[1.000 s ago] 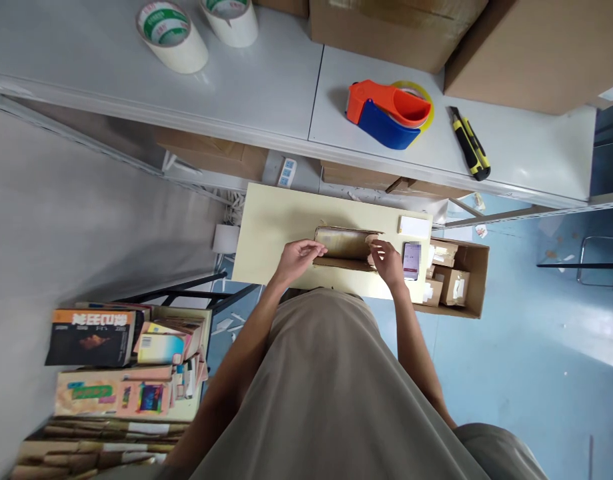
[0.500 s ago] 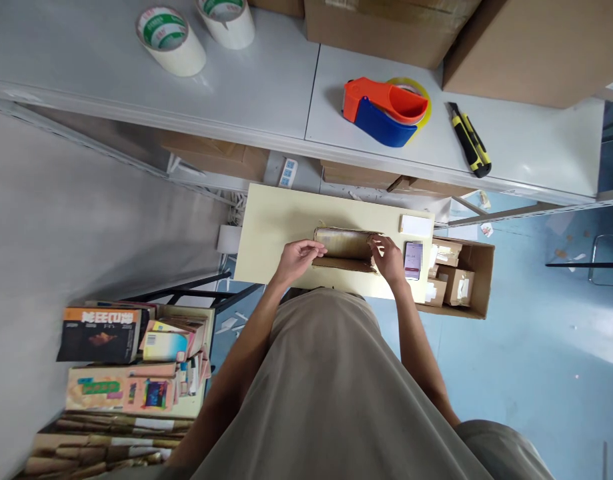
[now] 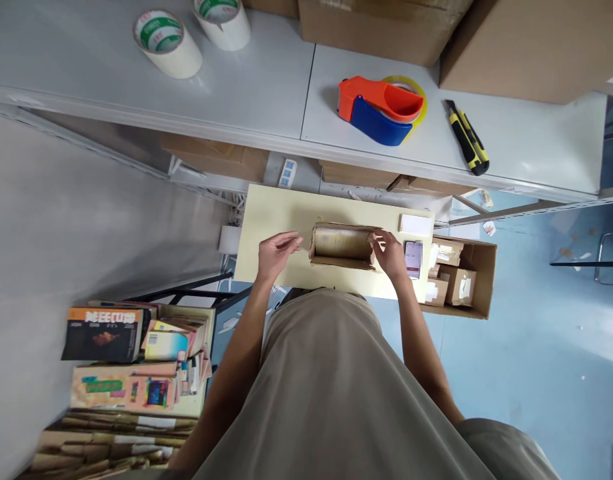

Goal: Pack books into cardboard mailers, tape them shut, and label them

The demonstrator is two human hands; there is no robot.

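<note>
A small open cardboard box (image 3: 342,261) lies on the pale yellow tabletop (image 3: 266,210) in front of me, its inside facing up. My right hand (image 3: 390,255) is at the box's right end, thumb and fingers closed on the edge there. To the left of the box, my left hand (image 3: 277,255) is off the cardboard with its fingers stretched out and nothing in them. A lit phone (image 3: 413,259) lies just right of my right hand, with a white rectangular item (image 3: 416,225) behind it.
A shelf (image 3: 266,87) crosses above the table, bearing tape rolls (image 3: 169,47), a tape dispenser (image 3: 379,110), a box cutter (image 3: 467,138) and large cartons (image 3: 381,33). Right of the table stands a carton (image 3: 481,280) of small boxes. Books (image 3: 103,333) are stacked at lower left.
My left hand has moved left, away from the box's left end, and its fingers have straightened. My right hand stays at the right end.
</note>
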